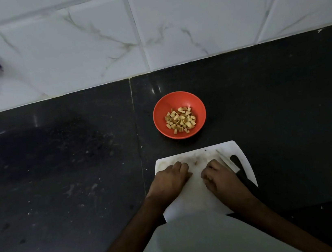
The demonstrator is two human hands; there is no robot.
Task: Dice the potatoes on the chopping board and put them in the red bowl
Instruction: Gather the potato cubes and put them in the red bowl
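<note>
Sitting diced in the red bowl [197,105], the potato cubes [181,120] looked small, light and firm, prob. starchy-wet and a bit slippery, so best scooped w/ cupped fingers rather than pinched one by one. A few scraps [196,162] seemed left on the chopping board [193,192], just nearer the person than the bowl; no whole potato showed. The thin white board looked light and apt to slide on the dark counter [62,183]. Both hands rested on it, apart: left hand [171,179] knuckles up, fingers curled under; right hand [217,177] likewise loosely curled. Whether either held bits could not be told. A knife [228,162] lay on the board's right side, touching or just beside the right hand, not gripped; take by the dark handle. No brands, labels or legible writing appeared anywhere in view.
</note>
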